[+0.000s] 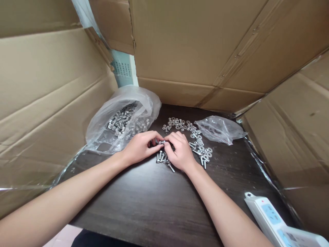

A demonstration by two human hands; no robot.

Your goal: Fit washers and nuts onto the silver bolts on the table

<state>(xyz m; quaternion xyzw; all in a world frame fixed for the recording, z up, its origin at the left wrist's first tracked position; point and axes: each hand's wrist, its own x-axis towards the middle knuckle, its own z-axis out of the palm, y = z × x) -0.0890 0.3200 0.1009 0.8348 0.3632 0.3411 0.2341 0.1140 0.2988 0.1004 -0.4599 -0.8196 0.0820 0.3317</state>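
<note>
Between the fingertips of both hands is a small metal bolt [161,142], held level above the dark table [144,202]. My left hand [141,146] pinches its left end, thumb below and fingers above. My right hand [180,151] is closed on its right end, and the fingers partly cover it. Several loose bolts [161,157] lie just under the hands. To the right of my right hand are more bolts [203,161] mixed with flat washers [207,152]. Small nuts and washers [177,122] are scattered behind the hands.
An open clear plastic bag [102,127] full of bolts [120,120] stands at the left. A crumpled plastic bag [221,128] lies at the back right. Cardboard walls [180,44] enclose the table. A white power strip [269,212] sits at the front right.
</note>
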